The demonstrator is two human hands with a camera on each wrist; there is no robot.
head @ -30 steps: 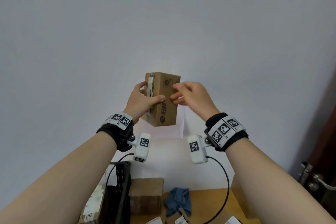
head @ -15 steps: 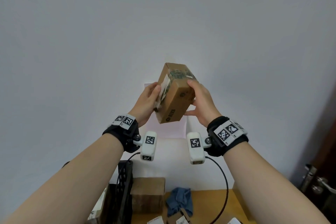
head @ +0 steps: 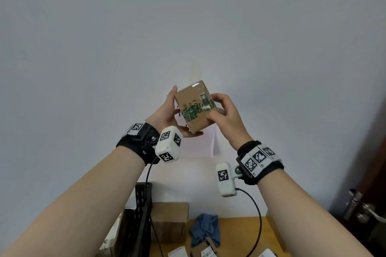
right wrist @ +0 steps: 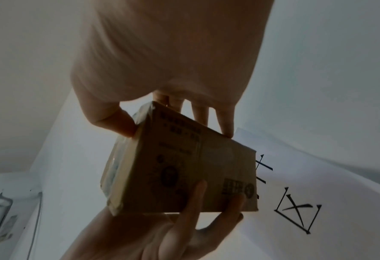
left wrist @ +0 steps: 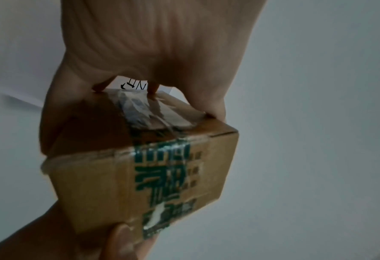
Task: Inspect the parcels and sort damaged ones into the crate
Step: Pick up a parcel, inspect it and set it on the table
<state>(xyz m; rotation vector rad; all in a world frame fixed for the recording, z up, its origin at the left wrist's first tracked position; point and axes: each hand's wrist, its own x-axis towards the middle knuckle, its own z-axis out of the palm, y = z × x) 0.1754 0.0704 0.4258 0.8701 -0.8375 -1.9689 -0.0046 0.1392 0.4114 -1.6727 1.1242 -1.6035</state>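
Observation:
I hold a small brown cardboard parcel [head: 193,110] up in front of the wall with both hands. Green printed tape runs across the face turned to me, with a white scuffed patch in it [head: 205,107]. My left hand [head: 167,117] grips the parcel from the left, fingers curled under its bottom corner. My right hand [head: 224,115] grips it from the right, thumb on the taped face. In the left wrist view the parcel [left wrist: 140,167] shows wrinkled clear tape along its top. The right wrist view shows the parcel [right wrist: 184,168] from its printed side. The black crate [head: 142,215] stands below at the left.
Down on the wooden table [head: 242,233] a larger brown box [head: 169,221] stands beside the crate, with a blue cloth [head: 205,229] and several labelled parcels near the front edge. A paper sheet [head: 200,146] hangs on the wall. A door handle [head: 363,210] is at the right.
The parcel has been turned so its green-taped face now points at me. My left hand slid beneath it and my right thumb came onto the front face.

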